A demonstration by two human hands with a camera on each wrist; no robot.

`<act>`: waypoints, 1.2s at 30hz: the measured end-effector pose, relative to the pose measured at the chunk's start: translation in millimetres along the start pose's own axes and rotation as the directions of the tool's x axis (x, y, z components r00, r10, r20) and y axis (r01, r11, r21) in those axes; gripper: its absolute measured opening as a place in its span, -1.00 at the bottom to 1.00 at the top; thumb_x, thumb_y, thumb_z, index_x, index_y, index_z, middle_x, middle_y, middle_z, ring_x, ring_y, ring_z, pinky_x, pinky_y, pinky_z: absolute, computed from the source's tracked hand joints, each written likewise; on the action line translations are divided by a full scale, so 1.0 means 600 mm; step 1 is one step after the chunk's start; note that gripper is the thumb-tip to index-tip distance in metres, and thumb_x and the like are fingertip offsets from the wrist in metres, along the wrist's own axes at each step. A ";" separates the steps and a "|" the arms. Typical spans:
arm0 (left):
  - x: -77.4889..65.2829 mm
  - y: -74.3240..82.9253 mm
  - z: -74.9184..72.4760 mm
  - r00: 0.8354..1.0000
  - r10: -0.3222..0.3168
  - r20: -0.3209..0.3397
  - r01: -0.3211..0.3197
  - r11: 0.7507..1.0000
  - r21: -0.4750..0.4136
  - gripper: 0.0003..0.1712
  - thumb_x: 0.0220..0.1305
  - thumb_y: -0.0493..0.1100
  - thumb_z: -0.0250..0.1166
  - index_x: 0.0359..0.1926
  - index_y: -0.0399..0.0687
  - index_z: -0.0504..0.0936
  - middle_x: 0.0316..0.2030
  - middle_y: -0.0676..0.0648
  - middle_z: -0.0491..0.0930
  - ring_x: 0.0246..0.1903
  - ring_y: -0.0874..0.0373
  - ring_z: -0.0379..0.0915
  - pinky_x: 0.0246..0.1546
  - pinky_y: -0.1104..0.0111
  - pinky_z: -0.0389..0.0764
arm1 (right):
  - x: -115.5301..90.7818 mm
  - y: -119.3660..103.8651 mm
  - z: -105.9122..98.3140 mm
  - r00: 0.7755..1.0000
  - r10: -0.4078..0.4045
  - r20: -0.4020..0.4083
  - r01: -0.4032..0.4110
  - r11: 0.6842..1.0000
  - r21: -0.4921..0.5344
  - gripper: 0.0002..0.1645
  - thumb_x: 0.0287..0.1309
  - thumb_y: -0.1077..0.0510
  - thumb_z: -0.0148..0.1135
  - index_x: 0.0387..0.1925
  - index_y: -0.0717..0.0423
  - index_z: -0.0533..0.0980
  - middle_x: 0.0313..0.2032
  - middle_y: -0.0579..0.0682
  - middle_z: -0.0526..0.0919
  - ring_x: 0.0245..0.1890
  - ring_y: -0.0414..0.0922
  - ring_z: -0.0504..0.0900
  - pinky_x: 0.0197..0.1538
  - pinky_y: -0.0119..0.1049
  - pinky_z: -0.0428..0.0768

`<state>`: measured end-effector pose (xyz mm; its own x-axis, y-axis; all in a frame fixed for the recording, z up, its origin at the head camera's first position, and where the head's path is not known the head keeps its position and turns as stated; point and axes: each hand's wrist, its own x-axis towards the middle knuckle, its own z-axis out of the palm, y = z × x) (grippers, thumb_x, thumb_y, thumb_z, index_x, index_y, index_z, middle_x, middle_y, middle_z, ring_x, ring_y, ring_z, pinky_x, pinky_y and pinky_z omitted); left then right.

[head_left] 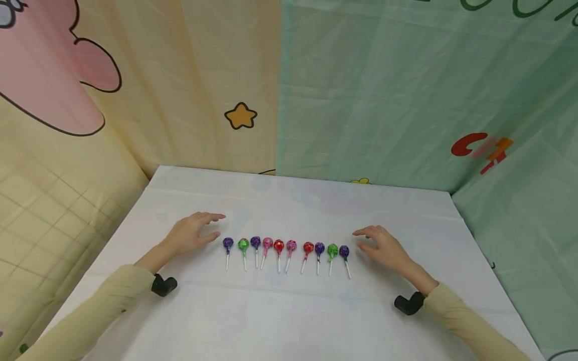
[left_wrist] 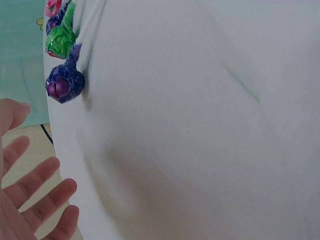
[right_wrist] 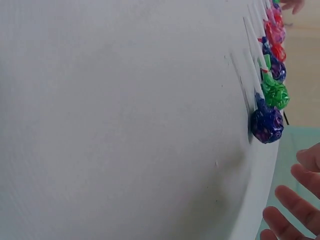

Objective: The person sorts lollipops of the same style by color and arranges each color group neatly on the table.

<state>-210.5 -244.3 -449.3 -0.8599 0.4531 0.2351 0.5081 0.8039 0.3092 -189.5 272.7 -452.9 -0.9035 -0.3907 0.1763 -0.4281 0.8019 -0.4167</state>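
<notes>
Several wrapped lollipops lie in one row across the table, white sticks toward the person. At the left end is a purple lollipop point(head_left: 228, 243), with a green lollipop point(head_left: 243, 244) beside it. Pink and red ones fill the middle, among them a red lollipop point(head_left: 278, 246). Another purple lollipop point(head_left: 344, 251) ends the row on the right, next to a green lollipop point(right_wrist: 275, 93). My left hand point(head_left: 191, 233) hovers just left of the row, fingers spread and holding nothing. Past the right end, my right hand point(head_left: 383, 247) is held with loose fingers, nothing in it.
A white cloth point(head_left: 217, 321) covers the table. Behind it hang a yellow curtain point(head_left: 189, 90) and a green curtain point(head_left: 361, 90) with printed figures. A black wrist camera point(head_left: 164, 285) sits on the left wrist, another black camera point(head_left: 409, 304) on the right.
</notes>
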 end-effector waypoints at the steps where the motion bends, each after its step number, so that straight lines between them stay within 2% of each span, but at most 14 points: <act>1: 0.000 0.005 0.001 0.999 -0.035 0.018 0.035 0.999 -0.017 -0.48 0.21 -0.04 0.32 0.20 0.03 0.51 0.01 -0.10 0.64 -0.07 -0.02 0.56 -0.20 0.05 0.57 | -0.001 -0.004 0.002 1.000 0.012 0.006 -0.012 1.000 0.006 -0.67 0.20 0.16 0.27 0.01 0.05 0.59 -0.03 0.04 0.66 -0.08 0.00 0.55 -0.07 -0.03 0.54; 4: -0.002 0.022 0.005 0.990 -0.127 0.060 0.131 0.989 -0.062 -0.48 0.24 -0.01 0.30 0.21 0.03 0.50 0.02 -0.10 0.62 -0.06 -0.02 0.54 -0.21 0.07 0.56 | -0.004 -0.012 0.009 1.000 0.028 0.013 -0.028 0.999 0.017 -0.67 0.20 0.15 0.27 0.01 0.04 0.59 -0.05 0.01 0.66 -0.17 -0.08 0.55 -0.15 -0.14 0.54; 6: -0.003 0.033 0.007 0.983 -0.167 0.079 0.174 0.980 -0.095 -0.47 0.23 0.00 0.30 0.21 0.02 0.50 0.02 -0.10 0.62 -0.08 0.00 0.53 -0.24 0.11 0.55 | -0.008 -0.018 0.013 0.999 0.033 0.021 -0.033 0.999 0.026 -0.66 0.19 0.13 0.28 0.02 0.02 0.59 -0.05 -0.01 0.66 -0.19 -0.13 0.55 -0.18 -0.20 0.53; 11: -0.004 0.056 0.015 0.967 -0.224 0.124 0.240 0.960 -0.143 -0.44 0.21 0.03 0.31 0.20 -0.04 0.51 -0.06 -0.13 0.65 -0.15 0.04 0.52 -0.30 0.21 0.51 | -0.016 -0.029 0.021 0.998 0.052 0.033 -0.053 0.998 0.040 -0.62 0.15 0.08 0.32 0.03 0.00 0.58 -0.04 -0.05 0.66 -0.20 -0.18 0.54 -0.21 -0.25 0.53; 17: -0.003 0.074 0.019 0.940 -0.306 0.153 0.328 0.931 -0.158 -0.47 0.21 0.07 0.30 0.14 -0.07 0.55 -0.15 -0.12 0.67 -0.20 0.03 0.51 -0.29 0.21 0.49 | -0.018 -0.037 0.027 0.997 0.062 0.043 -0.063 0.997 0.036 -0.60 0.12 0.05 0.34 0.02 0.00 0.59 -0.08 -0.06 0.67 -0.22 -0.19 0.54 -0.25 -0.29 0.50; 20: -0.004 0.080 0.021 0.934 -0.320 0.161 0.345 0.923 -0.172 -0.50 0.19 0.06 0.32 0.10 -0.07 0.58 -0.19 -0.10 0.67 -0.25 0.07 0.49 -0.33 0.26 0.46 | -0.017 -0.039 0.028 0.996 0.055 0.064 -0.057 0.998 0.036 -0.61 0.12 0.04 0.34 0.01 -0.01 0.59 -0.11 -0.08 0.67 -0.23 -0.21 0.54 -0.26 -0.32 0.49; 27: -0.007 0.084 0.032 0.937 -0.321 0.141 0.344 0.919 -0.193 -0.57 0.17 -0.08 0.35 0.06 -0.07 0.60 -0.25 -0.08 0.64 -0.37 0.17 0.42 -0.43 0.35 0.35 | -0.011 -0.040 0.029 0.995 0.069 0.066 -0.072 0.997 0.034 -0.67 0.11 0.09 0.33 -0.05 0.01 0.61 -0.20 -0.10 0.68 -0.30 -0.24 0.54 -0.29 -0.34 0.49; 36: -0.008 0.086 0.037 0.928 -0.345 0.138 0.368 0.907 -0.205 -0.64 0.17 -0.11 0.35 0.00 -0.08 0.63 -0.25 -0.09 0.64 -0.35 0.15 0.44 -0.43 0.35 0.37 | -0.003 -0.041 0.030 0.992 0.095 0.078 -0.099 0.994 0.042 -0.71 0.14 0.11 0.33 -0.08 0.02 0.62 -0.24 -0.09 0.68 -0.33 -0.24 0.54 -0.33 -0.34 0.47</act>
<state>-181.1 -196.7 -455.0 -0.9804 0.1963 -0.0154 0.1549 0.8170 0.5555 -176.9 245.7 -459.3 -0.9358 -0.3466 0.0653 -0.3353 0.8169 -0.4694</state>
